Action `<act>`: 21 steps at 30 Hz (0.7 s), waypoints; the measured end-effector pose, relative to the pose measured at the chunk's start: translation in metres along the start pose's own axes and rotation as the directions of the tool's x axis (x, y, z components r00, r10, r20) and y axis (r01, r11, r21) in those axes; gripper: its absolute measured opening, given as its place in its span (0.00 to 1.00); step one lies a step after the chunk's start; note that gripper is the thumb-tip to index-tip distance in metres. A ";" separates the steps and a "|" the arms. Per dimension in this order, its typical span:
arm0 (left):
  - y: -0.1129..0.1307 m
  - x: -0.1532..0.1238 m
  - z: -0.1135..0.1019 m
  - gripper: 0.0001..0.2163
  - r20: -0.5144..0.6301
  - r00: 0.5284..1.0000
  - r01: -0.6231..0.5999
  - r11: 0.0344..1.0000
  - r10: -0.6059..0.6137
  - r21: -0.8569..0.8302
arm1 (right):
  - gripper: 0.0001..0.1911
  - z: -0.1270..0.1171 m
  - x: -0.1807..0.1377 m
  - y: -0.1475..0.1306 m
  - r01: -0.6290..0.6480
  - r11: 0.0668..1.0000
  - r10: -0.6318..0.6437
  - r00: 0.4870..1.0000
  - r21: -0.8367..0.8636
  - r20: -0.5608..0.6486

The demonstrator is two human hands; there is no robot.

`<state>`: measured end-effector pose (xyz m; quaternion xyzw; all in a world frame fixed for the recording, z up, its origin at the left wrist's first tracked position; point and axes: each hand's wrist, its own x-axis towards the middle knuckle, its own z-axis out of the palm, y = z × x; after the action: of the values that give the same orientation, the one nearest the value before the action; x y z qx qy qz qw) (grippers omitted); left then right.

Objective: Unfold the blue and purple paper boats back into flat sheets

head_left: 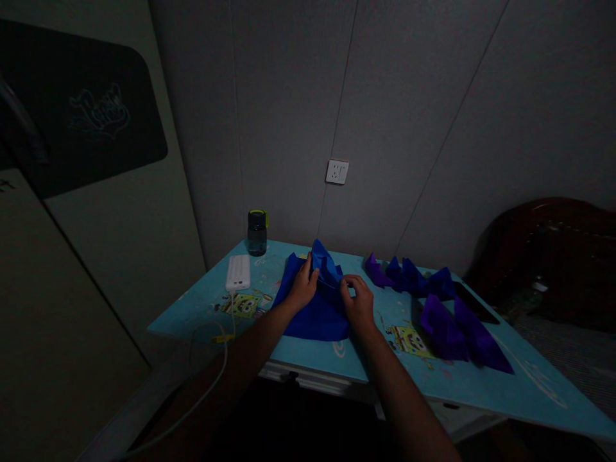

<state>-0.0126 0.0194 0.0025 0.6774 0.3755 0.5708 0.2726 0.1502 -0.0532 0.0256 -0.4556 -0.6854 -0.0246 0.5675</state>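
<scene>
Folded blue paper (323,262), one: over blue sheets (315,317), gripped by left hand (303,287) and right hand (360,301). White power bank (238,271), one: left of sheets.

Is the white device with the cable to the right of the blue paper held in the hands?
No, the white device lies to the left of the held blue paper.
</scene>
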 end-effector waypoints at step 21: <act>0.003 0.001 0.001 0.24 0.015 0.999 0.036 0.975 -0.034 -0.221 | 0.09 -0.001 0.000 -0.007 -0.027 0.992 0.038 0.995 0.119 -0.092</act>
<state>-0.0111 0.0186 0.0057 0.6392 0.3199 0.6006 0.3584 0.1458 -0.0579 0.0295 -0.4308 -0.6506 0.0038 0.6254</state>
